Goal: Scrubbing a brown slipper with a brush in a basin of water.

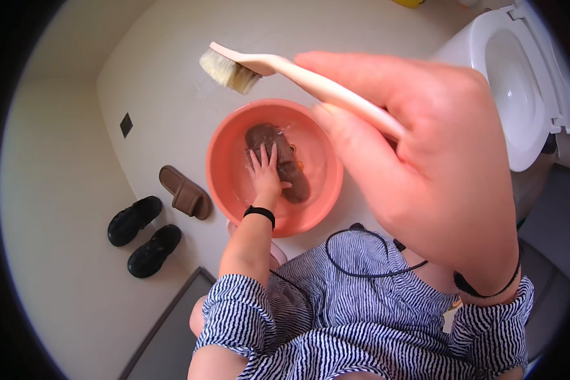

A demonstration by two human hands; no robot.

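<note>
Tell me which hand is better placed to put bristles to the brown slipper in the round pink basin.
Right, most likely: the right hand grips the long-handled pale pink brush, while the left hand lies spread on the slipper.

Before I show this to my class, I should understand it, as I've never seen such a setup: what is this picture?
There is no machine here, only a person's two bare hands. The single picture comes from a fisheye camera worn on the head, looking down, so edges curve near the dark rim. The left hand lies, fingers spread, on a brown slipper inside a pink basin. The right hand holds a pale brush raised above the basin; it looks large because it is close to the camera. On the pale floor to the left are a second brown slipper and a pair of black shoes. A white toilet stands at the right.
</note>
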